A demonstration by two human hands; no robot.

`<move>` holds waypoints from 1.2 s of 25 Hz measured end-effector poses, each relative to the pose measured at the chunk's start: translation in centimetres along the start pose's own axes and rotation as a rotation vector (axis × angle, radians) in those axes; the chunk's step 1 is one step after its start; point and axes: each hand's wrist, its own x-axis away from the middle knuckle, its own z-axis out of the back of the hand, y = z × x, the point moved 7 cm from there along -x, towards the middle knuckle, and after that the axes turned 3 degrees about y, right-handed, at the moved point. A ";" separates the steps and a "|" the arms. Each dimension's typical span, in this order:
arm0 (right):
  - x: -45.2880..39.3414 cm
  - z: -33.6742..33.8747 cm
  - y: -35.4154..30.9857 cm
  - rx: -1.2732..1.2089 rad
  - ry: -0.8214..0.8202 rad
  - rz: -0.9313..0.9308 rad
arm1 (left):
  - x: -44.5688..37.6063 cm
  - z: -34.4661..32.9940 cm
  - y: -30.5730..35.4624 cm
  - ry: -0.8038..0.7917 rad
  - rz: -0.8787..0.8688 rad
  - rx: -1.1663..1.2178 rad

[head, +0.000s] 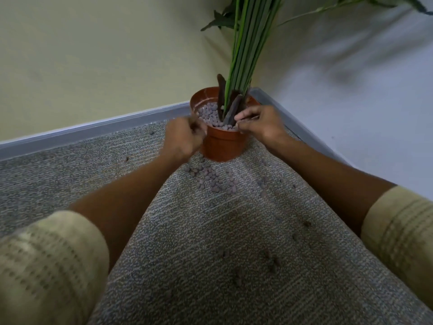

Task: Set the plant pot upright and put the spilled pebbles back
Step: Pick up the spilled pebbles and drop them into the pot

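Terracotta-orange plastic makes up the plant pot (pixel 221 146), which stands upright on the grey carpet (pixel 210 242) just above the centre of the frame, close to the corner where two walls meet. Both bare forearms reach up from the lower corners of the frame, each coming out of a pale knitted sleeve (pixel 46 259), and they converge on the pot.

The left hand (pixel 184 139) is blurred; it sits at the pot's left rim, knuckles toward the camera, fingers curled inward in a loose fist. Whether it holds pebbles I cannot tell. The right hand (pixel 260 124) lies at the pot's right rim, palm down, with the thumb and fingers drawn together in a narrow pinch over the pot's edge; anything held between them is too small to make out.

Inside the pot, greyish pebbles (pixel 208 113) fill the left and front part of the surface around the brown base of the plant (pixel 246 43), whose straight green stems rise to the top of the frame. More spilled pebbles (pixel 212 178) lie in a cluster on the carpet just below the pot, between the two forearms, and single ones are scattered further out to the left and toward the lower middle of the frame.

No writing or label is readable on anything.
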 end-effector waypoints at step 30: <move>10.1 -4.8 2.0 0.432 -0.298 0.296 | 17.6 -8.0 -5.7 -0.908 -0.410 -0.570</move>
